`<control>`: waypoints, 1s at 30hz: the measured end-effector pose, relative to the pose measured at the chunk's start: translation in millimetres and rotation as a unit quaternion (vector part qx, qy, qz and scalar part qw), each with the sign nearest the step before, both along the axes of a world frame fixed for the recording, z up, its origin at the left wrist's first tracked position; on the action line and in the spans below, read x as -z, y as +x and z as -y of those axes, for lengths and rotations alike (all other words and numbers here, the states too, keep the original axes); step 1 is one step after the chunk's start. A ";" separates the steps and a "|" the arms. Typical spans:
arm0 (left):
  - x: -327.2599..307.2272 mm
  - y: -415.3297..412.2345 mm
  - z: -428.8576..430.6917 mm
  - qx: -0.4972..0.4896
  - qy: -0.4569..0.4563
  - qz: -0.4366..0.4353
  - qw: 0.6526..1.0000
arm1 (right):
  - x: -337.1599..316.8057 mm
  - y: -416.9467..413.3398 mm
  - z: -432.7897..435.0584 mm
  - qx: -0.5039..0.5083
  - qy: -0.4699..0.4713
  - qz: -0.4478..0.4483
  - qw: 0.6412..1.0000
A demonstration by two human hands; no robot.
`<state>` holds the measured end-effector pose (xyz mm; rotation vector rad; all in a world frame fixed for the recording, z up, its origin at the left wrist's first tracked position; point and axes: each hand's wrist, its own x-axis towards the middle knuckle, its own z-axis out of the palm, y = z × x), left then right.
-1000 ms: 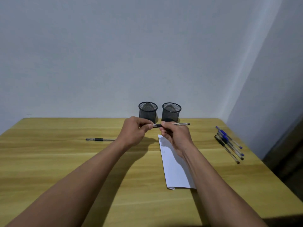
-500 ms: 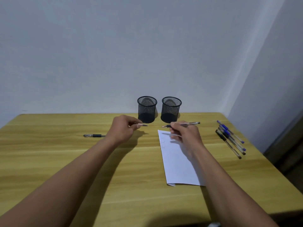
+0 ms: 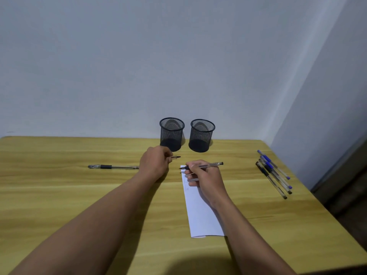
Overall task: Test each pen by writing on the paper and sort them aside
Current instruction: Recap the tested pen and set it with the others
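The pen now lies low in the right hand, its dark tip at the top left corner of the paper, touching it or just above it; the view is too small to tell which. A second ago the pen was held up between both hands in front of the mesh cups. Half a second ago the hands had drawn apart with the cap off. Since then the right hand has come down onto the sheet and the pen has tilted into a writing hold. The right hand's grip is clenched around the barrel, thumb and forefinger near the tip, with the heel of the hand lying on the paper.

The cap is pinched in the grip of the left hand, which rests on the surface left of the sheet, just in front of the left cup.

The uncapping seems finished and the test stroke is about to start or only just started. A few faint marks show along the sheet's left edge, too small to read.

A lone pen lies well left of the hands, probably already sorted. A batch of pens lies side by side near the right edge, likely waiting their turn.
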<state>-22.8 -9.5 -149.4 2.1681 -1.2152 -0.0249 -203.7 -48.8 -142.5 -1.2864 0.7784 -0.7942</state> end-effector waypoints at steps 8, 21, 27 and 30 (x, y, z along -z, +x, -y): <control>-12.1 -21.0 -41.1 0.010 0.013 0.022 1.000 | 2.3 1.8 -1.9 0.024 -0.003 0.000 1.000; -6.2 -76.1 -111.2 0.169 0.212 0.082 0.959 | -4.2 -8.7 -18.1 0.043 -0.083 -0.024 0.995; 1.4 -76.5 -111.4 0.161 0.201 0.082 0.963 | 3.4 -38.2 -22.7 0.030 -0.084 -0.071 0.993; 2.2 -77.0 -111.7 0.158 0.200 0.078 0.964 | 10.4 -40.7 -22.4 0.021 -0.108 -0.105 0.988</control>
